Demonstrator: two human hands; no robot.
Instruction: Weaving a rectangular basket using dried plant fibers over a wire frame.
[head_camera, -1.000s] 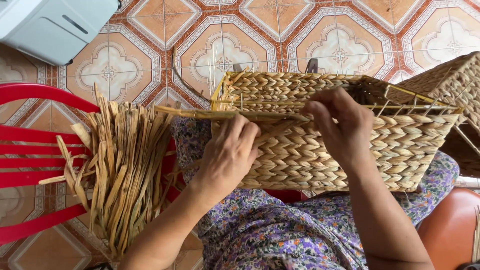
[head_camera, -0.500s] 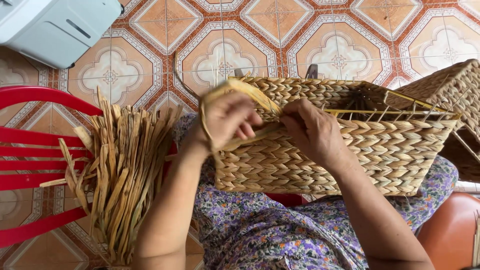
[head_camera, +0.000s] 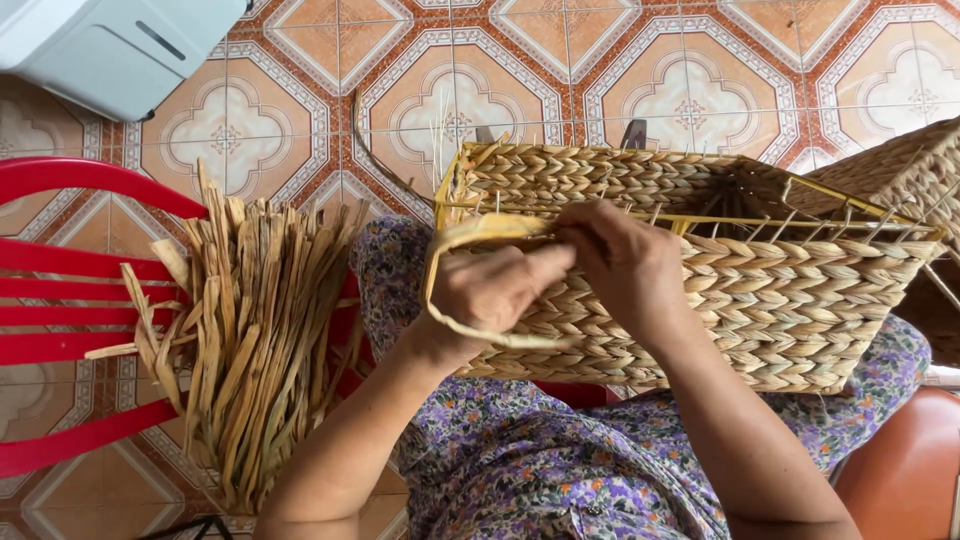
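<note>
A person in a purple flowered dress (head_camera: 520, 470) sits with a rectangular woven basket (head_camera: 760, 290) resting across the lap, its open top tipped away toward the patterned tile floor (head_camera: 500, 70). Both hands work at the near rim of the basket, close to its left corner. The left hand (head_camera: 490, 290) is curled closed around a flat, pale yellow strip (head_camera: 470, 232) of dried leaf, which loops out from the rim, arcs around the outside of the hand and trails back under the wrist along the basket's side. The right hand (head_camera: 625, 260) lies against the top edge just beside the left, fingers bent and pinched down where the strip meets the weave; whether they grip the strip itself or only press on the rim cannot be told from here. The two hands touch at the fingertips. Thin yellow stakes (head_camera: 800, 205) stand up along the unfinished rim to the right of the hands.

At the person's left side, a thick bundle of dried leaf strips (head_camera: 250, 330) lies over the seat of a red plastic chair (head_camera: 70, 300). A second woven basket (head_camera: 900, 170) shows at the right edge, touching the first. A pale grey box (head_camera: 110, 40) sits on the floor at the upper left.
</note>
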